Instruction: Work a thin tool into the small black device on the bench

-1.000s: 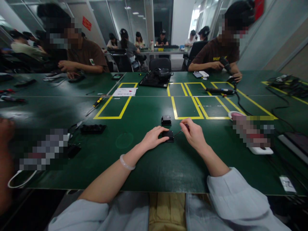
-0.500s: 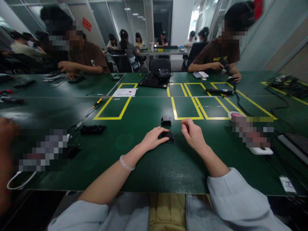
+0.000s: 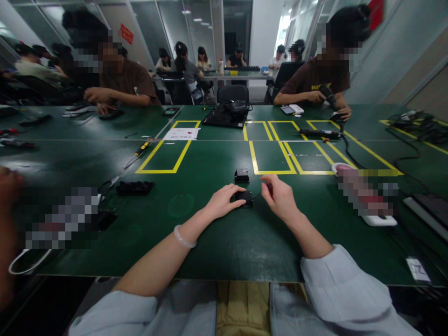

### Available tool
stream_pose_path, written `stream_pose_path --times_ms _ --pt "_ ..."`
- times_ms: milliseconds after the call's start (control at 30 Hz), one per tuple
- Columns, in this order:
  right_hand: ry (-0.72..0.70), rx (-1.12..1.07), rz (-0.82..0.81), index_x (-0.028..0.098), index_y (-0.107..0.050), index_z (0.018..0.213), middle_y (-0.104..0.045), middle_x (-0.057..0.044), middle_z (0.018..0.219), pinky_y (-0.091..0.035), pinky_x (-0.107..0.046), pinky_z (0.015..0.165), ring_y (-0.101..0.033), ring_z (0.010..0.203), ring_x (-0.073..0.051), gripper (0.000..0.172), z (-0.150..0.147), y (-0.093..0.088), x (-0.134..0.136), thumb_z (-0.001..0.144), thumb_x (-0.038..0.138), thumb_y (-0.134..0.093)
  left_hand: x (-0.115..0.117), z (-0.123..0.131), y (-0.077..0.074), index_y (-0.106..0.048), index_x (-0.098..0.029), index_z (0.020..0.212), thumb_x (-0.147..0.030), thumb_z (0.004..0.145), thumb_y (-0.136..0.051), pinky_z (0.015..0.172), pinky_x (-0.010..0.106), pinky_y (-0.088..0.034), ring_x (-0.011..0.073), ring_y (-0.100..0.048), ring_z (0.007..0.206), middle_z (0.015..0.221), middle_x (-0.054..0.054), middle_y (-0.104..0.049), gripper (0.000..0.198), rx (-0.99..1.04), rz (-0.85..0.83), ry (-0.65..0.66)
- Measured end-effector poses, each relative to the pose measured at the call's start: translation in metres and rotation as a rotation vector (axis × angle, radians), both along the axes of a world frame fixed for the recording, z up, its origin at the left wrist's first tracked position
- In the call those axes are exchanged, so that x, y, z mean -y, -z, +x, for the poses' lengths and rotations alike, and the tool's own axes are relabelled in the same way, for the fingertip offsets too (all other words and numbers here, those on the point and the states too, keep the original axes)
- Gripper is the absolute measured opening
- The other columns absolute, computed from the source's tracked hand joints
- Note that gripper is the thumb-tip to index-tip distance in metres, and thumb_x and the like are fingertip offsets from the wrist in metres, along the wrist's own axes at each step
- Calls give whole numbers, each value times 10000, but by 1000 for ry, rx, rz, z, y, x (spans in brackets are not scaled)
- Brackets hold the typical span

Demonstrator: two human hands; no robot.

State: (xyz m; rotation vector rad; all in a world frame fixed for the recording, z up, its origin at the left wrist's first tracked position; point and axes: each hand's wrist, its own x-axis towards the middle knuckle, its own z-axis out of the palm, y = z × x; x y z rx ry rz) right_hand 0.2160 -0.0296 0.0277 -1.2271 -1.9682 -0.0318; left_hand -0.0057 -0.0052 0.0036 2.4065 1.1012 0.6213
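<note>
In the head view, my left hand point(image 3: 226, 200) rests on the table with thumb and fingers gripping a small black rectangular part point(image 3: 247, 199). A translucent bangle point(image 3: 184, 237) circles that wrist. To the right, my right hand point(image 3: 278, 196) is closed around a thin screwdriver point(image 3: 269, 186), its handle mostly hidden by the fingers. The dark shaft slants down leftward to the right side of the part; whether the tip touches it is too small to tell. Just beyond stands a second small black block point(image 3: 241, 175), apart from both hands.
On the green table point(image 3: 210, 252) lie a black strip-shaped part point(image 3: 135, 187), a yellow-black screwdriver point(image 3: 142, 150), a white sheet point(image 3: 181, 134) and a black electric screwdriver point(image 3: 320, 133). Blurred white-edged objects lie left and right. Two people sit opposite; another person's arm point(image 3: 9, 233) is at left.
My right hand has shifted slightly left, bringing the screwdriver shaft nearer the black part. My left hand and the part have stayed in place.
</note>
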Motion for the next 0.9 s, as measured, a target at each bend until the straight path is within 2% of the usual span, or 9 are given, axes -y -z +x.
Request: stream_pose_path --times_ms 167,400,700,900 --pt "-4 12 14 192 -551 1004 -604 -21 710 -418 -268 632 -550 609 -152 187 1 0 0 927 283 -408 0 0 1 -564 -247 1205 -420 912 -544 880 346 -458 222 -571 1023 1092 48 -605 340 5 9 1" --pt "-8 15 0 196 -549 910 -565 -5 663 -384 -251 587 -507 573 -138 207 1 -3 1 941 373 -446 -1 -1 2 -567 -251 1212 -419 908 -552 903 352 -456 224 -566 1044 1101 49 -602 347 -1 13 2" --pt "-16 13 1 187 -536 1008 -603 -25 719 -417 -257 620 -561 613 -150 175 1 -2 -1 933 277 -407 -1 -1 2 -564 -250 1211 -421 910 -550 898 351 -455 225 -567 1047 1111 51 -603 347 5 10 5" --pt "-12 18 -4 190 -535 997 -592 -17 699 -415 -256 612 -552 593 -149 168 1 -3 -1 929 269 -403 0 -1 2 -567 -249 1206 -432 909 -546 902 354 -456 225 -570 1040 1112 52 -605 349 6 7 1"
